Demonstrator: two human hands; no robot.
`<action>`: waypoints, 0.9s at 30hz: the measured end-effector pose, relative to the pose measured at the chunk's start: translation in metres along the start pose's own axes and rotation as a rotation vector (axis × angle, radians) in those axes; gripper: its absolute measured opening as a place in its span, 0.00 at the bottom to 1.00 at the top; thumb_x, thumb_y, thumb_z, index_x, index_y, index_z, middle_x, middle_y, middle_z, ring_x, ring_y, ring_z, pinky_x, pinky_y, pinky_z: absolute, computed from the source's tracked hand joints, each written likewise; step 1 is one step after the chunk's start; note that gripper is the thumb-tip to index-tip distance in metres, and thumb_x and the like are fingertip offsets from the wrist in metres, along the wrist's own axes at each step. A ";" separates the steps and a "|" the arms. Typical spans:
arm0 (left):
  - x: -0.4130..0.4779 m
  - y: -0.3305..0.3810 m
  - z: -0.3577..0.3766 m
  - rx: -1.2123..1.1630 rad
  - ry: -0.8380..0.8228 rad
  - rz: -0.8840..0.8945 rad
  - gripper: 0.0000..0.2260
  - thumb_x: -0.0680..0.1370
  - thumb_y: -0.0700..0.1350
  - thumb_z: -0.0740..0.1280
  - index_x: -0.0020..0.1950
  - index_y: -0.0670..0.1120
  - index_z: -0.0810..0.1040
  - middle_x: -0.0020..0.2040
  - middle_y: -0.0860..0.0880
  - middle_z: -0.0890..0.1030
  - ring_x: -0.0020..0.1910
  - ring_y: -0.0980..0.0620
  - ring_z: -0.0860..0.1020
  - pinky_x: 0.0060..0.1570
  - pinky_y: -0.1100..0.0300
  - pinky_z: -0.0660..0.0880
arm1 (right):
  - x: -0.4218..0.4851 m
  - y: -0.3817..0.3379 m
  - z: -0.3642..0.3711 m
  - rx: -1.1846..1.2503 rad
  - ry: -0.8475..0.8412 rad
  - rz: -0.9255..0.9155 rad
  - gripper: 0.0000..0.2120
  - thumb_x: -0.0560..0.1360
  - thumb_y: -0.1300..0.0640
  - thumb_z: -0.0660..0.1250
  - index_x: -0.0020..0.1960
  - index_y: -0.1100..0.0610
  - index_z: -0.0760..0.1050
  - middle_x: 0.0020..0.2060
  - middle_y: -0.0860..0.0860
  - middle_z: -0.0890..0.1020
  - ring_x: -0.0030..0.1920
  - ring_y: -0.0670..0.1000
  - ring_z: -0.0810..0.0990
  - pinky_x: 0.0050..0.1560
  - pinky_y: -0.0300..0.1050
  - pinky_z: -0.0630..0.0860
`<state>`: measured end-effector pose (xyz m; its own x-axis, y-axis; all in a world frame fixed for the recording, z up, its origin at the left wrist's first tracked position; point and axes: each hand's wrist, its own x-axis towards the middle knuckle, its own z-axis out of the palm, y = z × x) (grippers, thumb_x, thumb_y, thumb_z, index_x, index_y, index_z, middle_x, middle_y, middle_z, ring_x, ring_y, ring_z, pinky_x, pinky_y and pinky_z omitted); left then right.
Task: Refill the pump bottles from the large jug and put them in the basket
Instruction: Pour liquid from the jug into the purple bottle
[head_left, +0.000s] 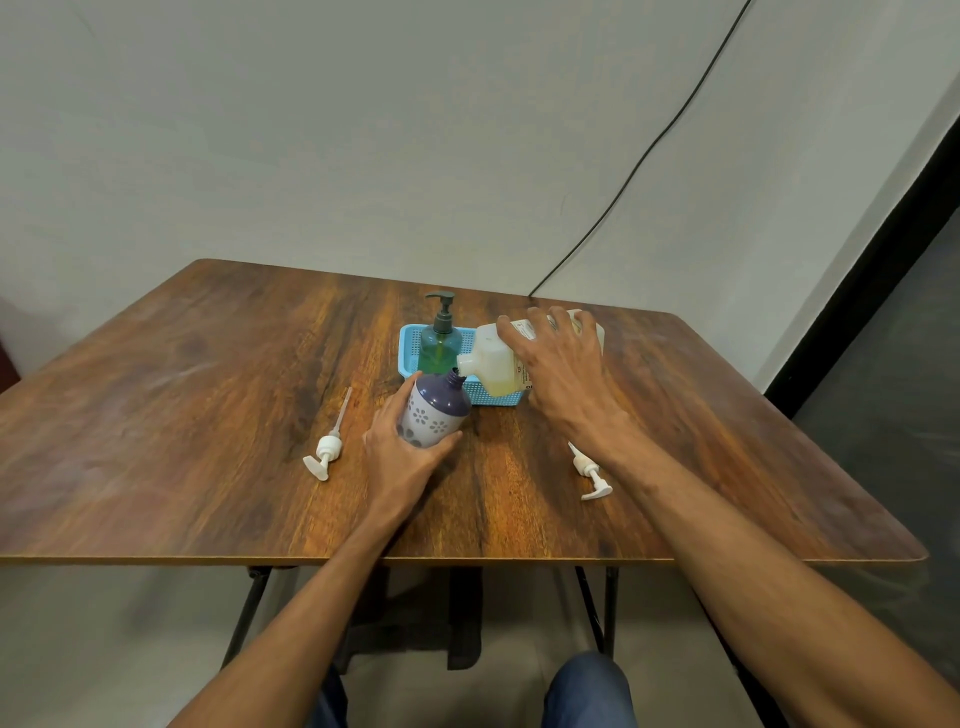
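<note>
A knee in blue denim sits lowest in view, below the edge of the brown wood-grain worktop, and both bare forearms reach out over it. The left grip is curled round the lower body of the purple-and-white flower-patterned plastic bottle, which has no pump on it and leans with its open neck pointing up and to the right. The right grip is clamped over the top of the large translucent white plastic jug, which is tipped on its side. Pale yellow liquid has pooled at its low end, and the spout is just above the bottle's neck. Behind the left grip and under the jug is the light blue perforated plastic basket, holding 1 clear teal bottle with a dark pump. There are 2 loose white pump heads, 1 to the left of the left grip and 1 beside the right wrist. The neck is narrow, so a small drift of the spout would likely send liquid down the bottle, onto the worktop or into the basket. A sudden surge could overflow the tilted bottle. The overhand hold could also slip if the jug gets wet.
</note>
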<state>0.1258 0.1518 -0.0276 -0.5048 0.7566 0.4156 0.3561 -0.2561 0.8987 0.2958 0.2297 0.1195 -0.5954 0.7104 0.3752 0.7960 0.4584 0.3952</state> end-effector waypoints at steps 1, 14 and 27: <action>0.000 0.001 0.000 -0.003 -0.003 0.001 0.43 0.64 0.63 0.77 0.77 0.53 0.70 0.70 0.51 0.77 0.67 0.52 0.77 0.66 0.41 0.77 | 0.000 0.000 0.000 -0.001 -0.002 0.000 0.43 0.69 0.49 0.78 0.77 0.48 0.58 0.73 0.59 0.69 0.72 0.63 0.67 0.68 0.65 0.63; 0.000 0.001 0.000 0.006 0.010 0.013 0.43 0.65 0.62 0.78 0.77 0.53 0.70 0.70 0.52 0.78 0.67 0.53 0.77 0.66 0.42 0.77 | 0.001 0.001 0.000 0.002 -0.003 -0.008 0.44 0.69 0.50 0.78 0.78 0.49 0.58 0.73 0.59 0.69 0.72 0.63 0.67 0.69 0.65 0.62; 0.002 -0.008 0.003 0.006 0.001 -0.006 0.43 0.65 0.63 0.78 0.77 0.55 0.69 0.71 0.52 0.77 0.68 0.52 0.77 0.67 0.39 0.76 | 0.002 0.001 0.000 -0.027 0.016 -0.009 0.44 0.67 0.49 0.79 0.76 0.48 0.60 0.70 0.59 0.71 0.70 0.63 0.69 0.66 0.65 0.64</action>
<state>0.1239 0.1576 -0.0345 -0.5079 0.7571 0.4109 0.3584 -0.2480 0.9000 0.2956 0.2313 0.1201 -0.6044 0.6977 0.3845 0.7875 0.4501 0.4211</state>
